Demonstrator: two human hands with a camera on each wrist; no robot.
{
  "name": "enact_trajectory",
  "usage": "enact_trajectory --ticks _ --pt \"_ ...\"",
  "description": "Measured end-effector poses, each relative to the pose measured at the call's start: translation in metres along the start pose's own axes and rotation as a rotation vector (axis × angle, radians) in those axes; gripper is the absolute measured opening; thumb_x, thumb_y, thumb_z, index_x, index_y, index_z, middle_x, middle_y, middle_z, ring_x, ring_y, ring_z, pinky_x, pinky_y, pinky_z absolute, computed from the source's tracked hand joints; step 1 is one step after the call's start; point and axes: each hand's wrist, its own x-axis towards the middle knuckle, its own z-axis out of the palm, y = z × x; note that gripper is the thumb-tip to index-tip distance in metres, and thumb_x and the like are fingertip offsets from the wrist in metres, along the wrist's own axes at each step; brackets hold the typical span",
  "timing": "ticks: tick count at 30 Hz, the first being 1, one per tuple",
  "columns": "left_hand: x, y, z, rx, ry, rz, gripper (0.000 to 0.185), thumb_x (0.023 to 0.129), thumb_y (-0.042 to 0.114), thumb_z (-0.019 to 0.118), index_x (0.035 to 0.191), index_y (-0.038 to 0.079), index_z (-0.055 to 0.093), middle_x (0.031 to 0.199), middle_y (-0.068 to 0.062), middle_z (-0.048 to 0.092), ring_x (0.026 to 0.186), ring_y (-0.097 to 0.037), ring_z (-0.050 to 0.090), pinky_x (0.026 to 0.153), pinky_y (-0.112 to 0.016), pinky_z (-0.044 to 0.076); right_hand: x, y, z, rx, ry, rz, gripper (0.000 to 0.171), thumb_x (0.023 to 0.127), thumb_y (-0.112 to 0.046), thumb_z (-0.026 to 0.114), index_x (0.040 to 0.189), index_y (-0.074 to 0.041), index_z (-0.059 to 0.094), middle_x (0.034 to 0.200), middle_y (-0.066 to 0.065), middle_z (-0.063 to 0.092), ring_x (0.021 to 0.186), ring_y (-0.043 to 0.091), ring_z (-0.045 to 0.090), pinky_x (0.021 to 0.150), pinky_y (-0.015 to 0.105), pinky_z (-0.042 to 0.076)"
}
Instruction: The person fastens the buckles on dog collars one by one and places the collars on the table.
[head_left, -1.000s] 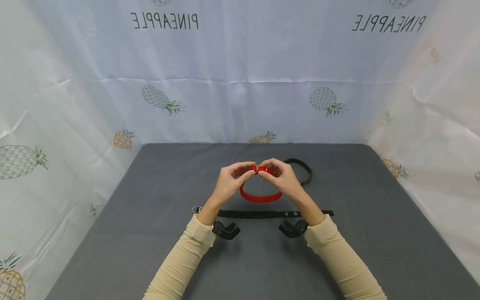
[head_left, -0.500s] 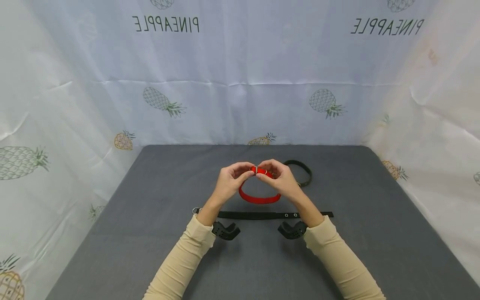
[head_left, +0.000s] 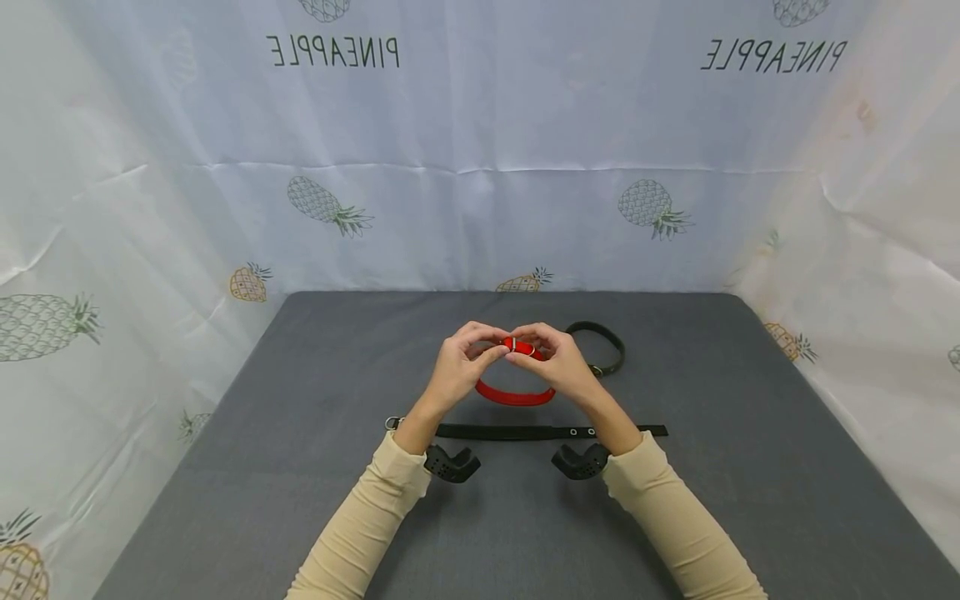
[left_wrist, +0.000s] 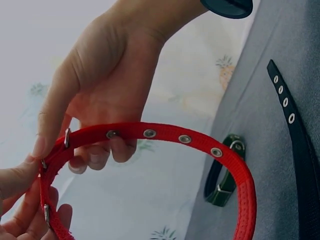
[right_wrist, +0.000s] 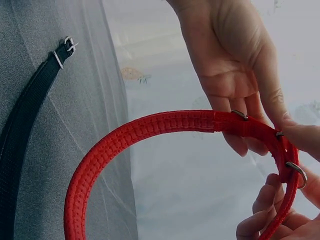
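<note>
The left hand and right hand are both pinching the collar beside its metal fittings, probably to steady the overlapping part between them.

The red collar (one stretch studded with eyelets) is held aloft, seemingly a closed loop.
</note>
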Motion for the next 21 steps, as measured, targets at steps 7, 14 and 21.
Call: enact_trajectory --ticks 7,14,21 --pt "0.0001 0.0014 -0.0003 0.006 -0.014 -0.018 0.022 0.089 0.003 0.065 0.108 -0.008 0.067 0.106 -0.022 0.059 0.100 -0.032 0.061 0.090 -0.032 0.057 -0.0005 -0.0010 -0.0001 -0.032 0.022 -0.027 0.029 0.087 -0.006 0.069 0.114 0.004 0.062 0.091 0.021 0.062 0.070 0.003 0.052 0.062 0.019 0.046" --pt "-0.0001 0.0024 -0.0017 0.022 -0.031 -0.018 0.023 0.090 0.005 0.064 0.110 -0.006 0.066 0.110 -0.022 0.060 0.102 -0.032 0.060 0.093 -0.038 0.056 -0.0001 0.0008 0.0003 -0.016 0.017 -0.033 0.028 0.088 -0.005 0.068 0.114 0.003 0.062 0.090 0.019 0.061 0.071 0.005 0.052 0.062 0.020 0.045" --pt "0.0008 0.0004 -0.0018 0.033 -0.046 -0.007 0.023 0.091 0.005 0.063 0.111 -0.006 0.064 0.112 -0.022 0.060 0.104 -0.032 0.060 0.094 -0.042 0.055 -0.0012 0.0013 0.0005 -0.009 0.010 -0.026 0.028 0.088 -0.005 0.068 0.114 0.001 0.062 0.091 0.022 0.062 0.071 0.006 0.053 0.063 0.020 0.046"
